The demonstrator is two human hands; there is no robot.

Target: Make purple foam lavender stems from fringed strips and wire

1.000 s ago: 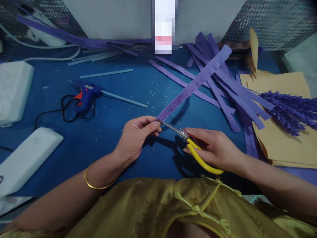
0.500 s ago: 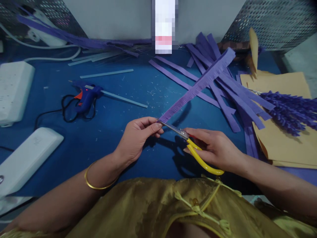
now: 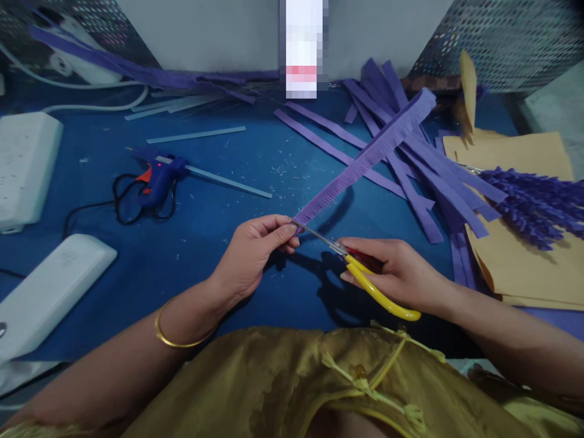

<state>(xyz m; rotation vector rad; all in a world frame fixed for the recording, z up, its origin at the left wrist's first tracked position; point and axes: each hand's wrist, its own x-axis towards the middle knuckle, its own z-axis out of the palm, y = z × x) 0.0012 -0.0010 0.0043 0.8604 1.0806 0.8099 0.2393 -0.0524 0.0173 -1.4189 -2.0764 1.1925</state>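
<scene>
My left hand pinches the near end of a purple paper strip between thumb and fingers. One edge of the strip has a row of fine cuts, and its far end curls up over other strips. My right hand is closed round scissors with yellow-coated handles. Their metal blades point left and meet the strip right beside my left fingertips. More purple strips lie crossed in a loose pile beyond my right hand.
On the blue table at left lies a blue glue gun with a glue stick in it. Several loose glue sticks lie behind. White power blocks stand at far left. At right, purple flower sprigs rest on tan sheets.
The scissors' handles have shifted slightly right and come a little closer together. My left hand and the strip have barely moved.
</scene>
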